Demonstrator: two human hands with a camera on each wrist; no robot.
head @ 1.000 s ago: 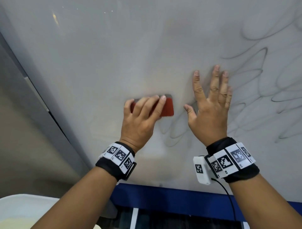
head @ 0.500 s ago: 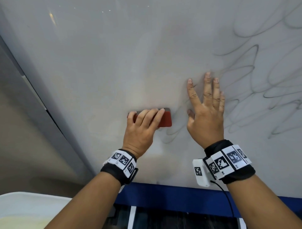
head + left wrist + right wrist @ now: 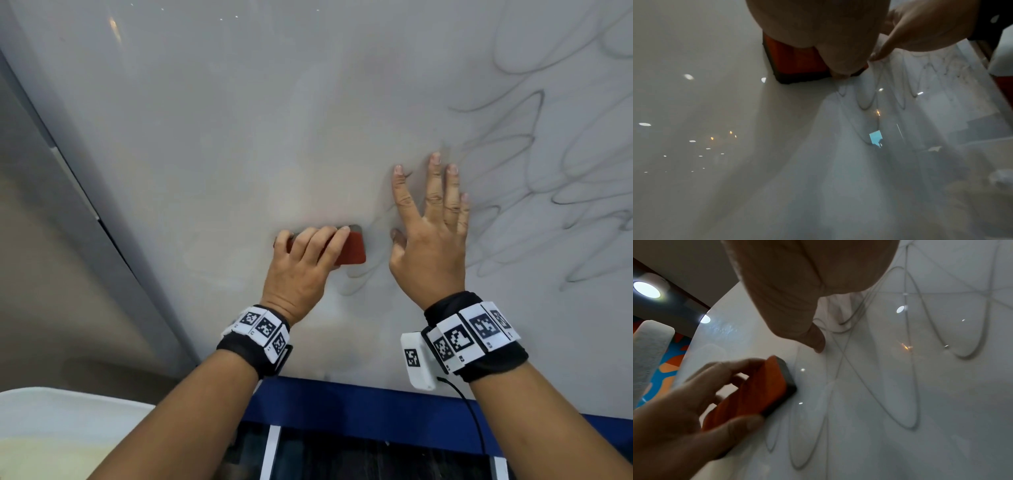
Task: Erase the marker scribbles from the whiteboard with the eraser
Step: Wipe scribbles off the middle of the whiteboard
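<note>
The whiteboard (image 3: 222, 113) fills the head view, with grey marker scribbles (image 3: 520, 161) looping over its right half. My left hand (image 3: 308, 260) grips a red eraser (image 3: 352, 253) with a dark felt face and presses it flat on the board. Faint loops (image 3: 356, 281) lie just below and right of it. My right hand (image 3: 431, 236) lies flat on the board beside the eraser, fingers spread and straight, over the scribbles. The right wrist view shows the eraser (image 3: 760, 386) in the left hand's fingers (image 3: 694, 386), with scribbles (image 3: 900, 386) to its right. The left wrist view shows the eraser (image 3: 797, 61) under the hand.
A grey frame (image 3: 85, 222) runs along the board's left edge. Below the board is a blue strip (image 3: 342, 404). A white rounded object (image 3: 68, 431) sits at bottom left. A black cable (image 3: 472, 421) hangs from the right wrist unit.
My left hand has slid the eraser down the board. The right hand has also shifted lower, still flat on the surface.
</note>
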